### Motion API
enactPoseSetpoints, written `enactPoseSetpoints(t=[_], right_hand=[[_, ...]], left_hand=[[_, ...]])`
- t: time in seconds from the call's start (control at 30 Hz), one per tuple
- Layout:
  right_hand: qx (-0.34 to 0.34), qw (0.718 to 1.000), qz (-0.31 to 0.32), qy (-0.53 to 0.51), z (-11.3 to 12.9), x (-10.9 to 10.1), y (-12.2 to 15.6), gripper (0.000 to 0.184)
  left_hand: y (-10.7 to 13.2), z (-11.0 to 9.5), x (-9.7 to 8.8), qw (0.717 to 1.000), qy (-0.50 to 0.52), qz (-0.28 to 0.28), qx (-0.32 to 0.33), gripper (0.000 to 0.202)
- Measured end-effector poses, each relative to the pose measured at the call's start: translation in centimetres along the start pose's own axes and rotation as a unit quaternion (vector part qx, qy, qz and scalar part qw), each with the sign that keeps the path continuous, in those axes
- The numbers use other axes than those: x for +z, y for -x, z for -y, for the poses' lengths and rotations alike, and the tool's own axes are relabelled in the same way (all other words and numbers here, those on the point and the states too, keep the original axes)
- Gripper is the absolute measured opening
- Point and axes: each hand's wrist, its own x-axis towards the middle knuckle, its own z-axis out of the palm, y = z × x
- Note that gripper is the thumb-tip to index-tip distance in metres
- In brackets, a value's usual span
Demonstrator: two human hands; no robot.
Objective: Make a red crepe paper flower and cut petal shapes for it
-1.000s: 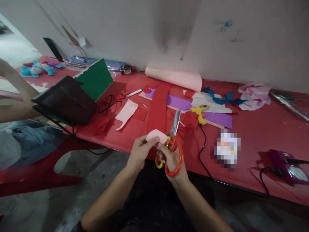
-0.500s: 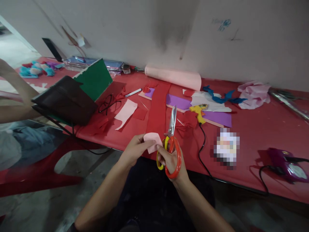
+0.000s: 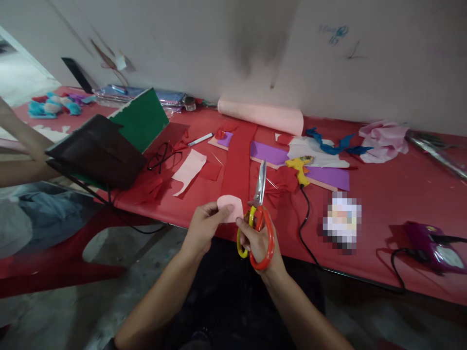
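Note:
Between the thumb and fingers of my left hand (image 3: 204, 223) is a small piece of pink paper (image 3: 233, 204) with a rounded top edge. My right hand (image 3: 260, 240) is closed around a pair of scissors (image 3: 261, 187) with orange and yellow handles. The blades point away from me and look closed, just right of the pink piece. My right thumb reaches the lower right edge of that piece. Under and beyond my hands runs a red paper strip (image 3: 237, 163). A cut pink scrap (image 3: 190, 167) lies to the left.
A yellow glue gun (image 3: 299, 170) lies right of the scissors, its black cord trailing over the table edge. A pink roll (image 3: 260, 115) is by the wall. Black glasses (image 3: 164, 156) and a brown bag (image 3: 98, 150) are left, near another person's arm (image 3: 25, 131).
My left thumb has slid further over the pink piece, which has turned a little so its rounded edge faces up. The scissors stay almost where they were.

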Motion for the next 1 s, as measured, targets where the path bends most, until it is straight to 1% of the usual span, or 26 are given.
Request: enactPoseSetpoints(t=[0.07, 0.1, 0.27, 0.33, 0.43, 0.57, 0.73, 0.9, 1.0], right_hand=[[-0.009, 1.0, -0.007, 0.0, -0.1, 0.0, 0.0, 0.054], [-0.013, 1.0, -0.008, -0.003, -0.1, -0.1, -0.1, 0.054], [-0.012, 1.0, 0.001, -0.017, 0.1, 0.1, 0.1, 0.06], [-0.002, 1.0, 0.004, -0.009, 0.3, 0.2, 0.2, 0.062], [0.007, 1.0, 0.008, 0.0, 0.5, 0.2, 0.3, 0.06], [-0.007, 1.0, -0.008, -0.005, 0.1, 0.2, 0.1, 0.06], [-0.018, 0.999, -0.024, -0.014, -0.3, 0.1, -0.1, 0.062], [-0.015, 1.0, -0.013, 0.007, 0.1, 0.0, 0.1, 0.06], [-0.018, 1.0, -0.011, 0.006, 0.2, 0.2, 0.1, 0.06]], left_hand=[[-0.2, 0.0, -0.2, 0.999, 0.022, -0.033, 0.011, 0.031], [-0.2, 0.0, -0.3, 0.999, 0.028, -0.034, 0.011, 0.031], [0.2, -0.1, -0.2, 1.0, -0.015, 0.018, -0.008, 0.029], [0.4, -0.1, -0.1, 0.999, -0.028, 0.025, -0.005, 0.027], [0.4, -0.1, 0.0, 0.999, -0.019, 0.027, -0.008, 0.026], [0.5, -0.2, 0.0, 0.999, -0.002, 0.032, -0.017, 0.027], [0.9, -0.7, 0.2, 0.998, -0.018, 0.058, -0.031, 0.025], [0.8, -0.4, 0.3, 0.999, 0.0, 0.038, -0.021, 0.02], [0.7, -0.2, 0.2, 0.999, 0.007, 0.024, -0.022, 0.02]])
